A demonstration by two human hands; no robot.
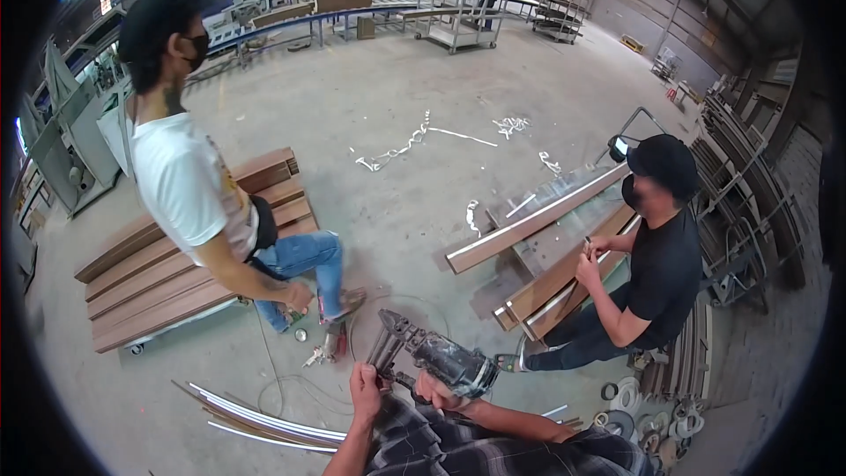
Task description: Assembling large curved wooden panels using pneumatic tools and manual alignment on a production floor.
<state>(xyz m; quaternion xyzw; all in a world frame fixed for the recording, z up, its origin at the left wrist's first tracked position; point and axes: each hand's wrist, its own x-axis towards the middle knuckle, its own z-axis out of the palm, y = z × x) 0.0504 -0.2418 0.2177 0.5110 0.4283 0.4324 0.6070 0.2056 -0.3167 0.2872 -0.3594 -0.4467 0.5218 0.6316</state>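
At the bottom middle I hold a dark, scuffed nail gun (448,361), its bulky body to the right and its narrow magazine slanting up on the left. My right hand (438,392) is closed round it from below, under the body. My left hand (367,390) has its fingers closed at the lower end of the magazine. Parts of both hands' fingers are hidden by the tool. A plaid sleeve or shirt shows below the gun.
Left, a person in a white shirt (189,176) stands by stacked brown boards (145,295). Right, a person in black (659,256) handles something small beside long boards (538,220). A hose (304,377), long strips (264,414) and tape rolls (627,397) lie on the floor.
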